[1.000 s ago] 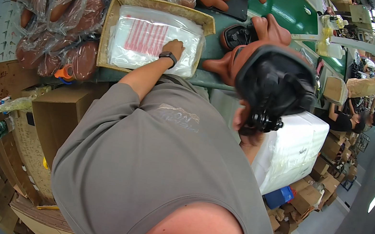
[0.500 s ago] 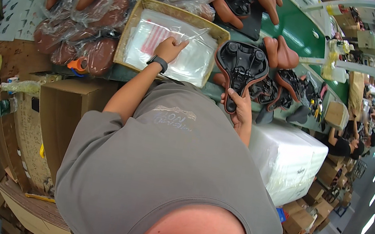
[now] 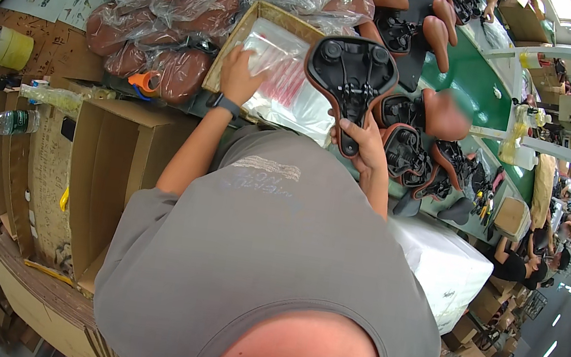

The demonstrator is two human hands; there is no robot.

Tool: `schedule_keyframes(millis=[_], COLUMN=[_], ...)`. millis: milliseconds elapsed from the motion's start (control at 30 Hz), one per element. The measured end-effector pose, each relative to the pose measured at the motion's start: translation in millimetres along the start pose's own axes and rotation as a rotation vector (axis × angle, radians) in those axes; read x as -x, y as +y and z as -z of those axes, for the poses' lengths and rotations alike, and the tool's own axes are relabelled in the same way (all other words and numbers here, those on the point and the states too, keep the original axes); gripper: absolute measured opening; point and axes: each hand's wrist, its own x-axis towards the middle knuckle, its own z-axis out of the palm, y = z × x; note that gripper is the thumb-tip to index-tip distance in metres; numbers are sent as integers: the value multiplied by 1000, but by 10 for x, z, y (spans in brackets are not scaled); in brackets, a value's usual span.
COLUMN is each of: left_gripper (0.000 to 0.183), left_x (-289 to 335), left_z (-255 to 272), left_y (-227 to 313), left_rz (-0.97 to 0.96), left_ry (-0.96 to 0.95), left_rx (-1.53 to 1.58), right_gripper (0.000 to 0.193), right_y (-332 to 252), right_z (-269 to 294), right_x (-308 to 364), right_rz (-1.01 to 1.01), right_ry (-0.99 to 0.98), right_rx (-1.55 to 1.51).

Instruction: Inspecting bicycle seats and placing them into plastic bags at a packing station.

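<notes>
Head view: right hand (image 3: pixel 364 137) clasps bicycle saddle (image 3: pixel 348 77) by narrow nose, black underside turned toward wearer for viewing. Left hand (image 3: pixel 240 77) presses flat, fingers spread, on clear plastic bags (image 3: pixel 282 78) in shallow cardboard tray (image 3: pixel 232 41), far on counter (image 3: pixel 474 77).

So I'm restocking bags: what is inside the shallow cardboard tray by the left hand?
The cardboard tray holds clear plastic bags with red print; the left hand rests on them. Anything beneath the stack is covered.
</notes>
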Motion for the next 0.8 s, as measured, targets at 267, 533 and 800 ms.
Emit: schedule_keyframes(millis=[267, 533, 800], left_gripper=[30, 20, 22], left_x=[-654, -426, -334], left_z=[-447, 175, 350], left_y=[-511, -368, 69], left_rz=[257, 31, 409], left_ry=[-517, -550, -346], left_rx=[-201, -306, 799], right_gripper=[55, 54, 57], right_y=[56, 106, 59], right_z=[-57, 88, 76], right_x=[67, 364, 223], right_rz=[-17, -28, 24], right_ry=[3, 94, 16], right_rx=[64, -134, -111])
